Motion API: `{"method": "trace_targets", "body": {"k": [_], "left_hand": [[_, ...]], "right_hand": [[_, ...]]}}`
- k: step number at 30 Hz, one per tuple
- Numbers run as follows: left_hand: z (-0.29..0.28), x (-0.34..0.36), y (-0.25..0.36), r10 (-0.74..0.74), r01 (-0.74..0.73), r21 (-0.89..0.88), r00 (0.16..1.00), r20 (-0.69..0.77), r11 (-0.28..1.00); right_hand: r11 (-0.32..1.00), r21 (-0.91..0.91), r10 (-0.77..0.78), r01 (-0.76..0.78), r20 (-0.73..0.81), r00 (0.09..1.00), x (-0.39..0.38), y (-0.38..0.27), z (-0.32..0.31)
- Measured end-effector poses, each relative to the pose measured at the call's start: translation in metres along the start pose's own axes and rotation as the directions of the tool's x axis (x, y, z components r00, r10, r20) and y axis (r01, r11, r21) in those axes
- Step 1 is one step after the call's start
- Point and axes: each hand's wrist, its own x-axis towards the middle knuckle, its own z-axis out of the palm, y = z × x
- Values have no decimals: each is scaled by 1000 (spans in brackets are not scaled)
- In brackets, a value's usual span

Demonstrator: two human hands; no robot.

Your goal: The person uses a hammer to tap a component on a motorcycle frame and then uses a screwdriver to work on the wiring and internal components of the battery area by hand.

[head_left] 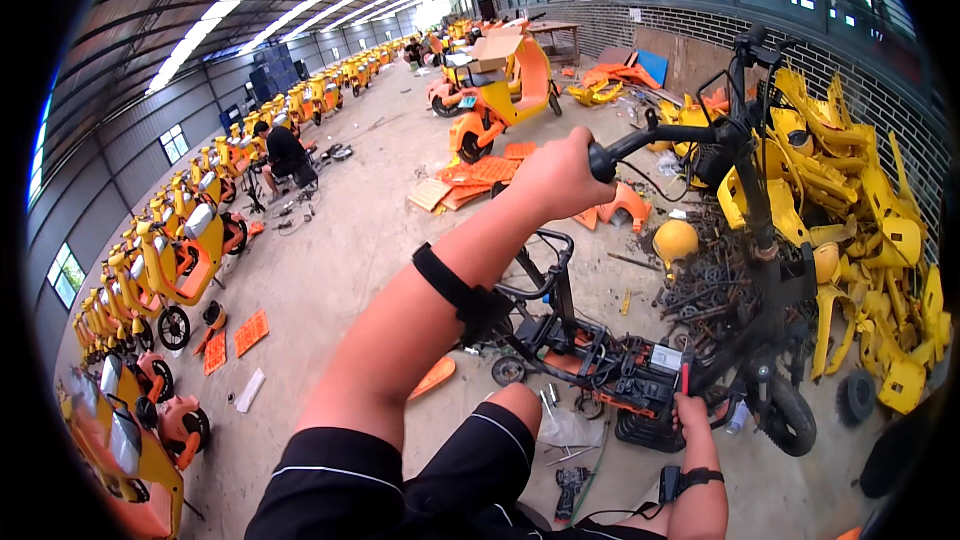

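And here's the left hand (572,178), wrapped firmly around the black handlebar grip (602,162), arm stretched right across the view. Down below it and to its right, the right hand (690,416) is clenched on a slim red tool (685,376), which points up and away from the fist, its far end too small to read. The stripped scooter frame (590,365) sits on the floor right there: its long axis runs crosswise, from a small wheel (508,371) well left of the right hand to the front wheel (786,418) just right of it. So the right hand is clearly the nearer one to the low deck, a grey box (668,358) just ahead and left of its knuckles. A cordless drill (571,488) lies nearer the body, left of that hand; yellow panels (885,240) heap up beyond, to its right.
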Motion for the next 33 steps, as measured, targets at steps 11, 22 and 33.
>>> {"method": "trace_targets", "body": {"k": [11,22,33], "left_hand": [[0,-16,6,-75,83,50,987,-145,995],[7,-19,-3,-37,47,40,976,-214,998],[16,-14,-15,32,-28,18,958,-284,999]], "right_hand": [[960,253,126,-122,-2,992,16,18,6],[827,523,170,-208,120,978,21,12,5],[553,780,36,-293,330,943,-83,-78,20]]}}
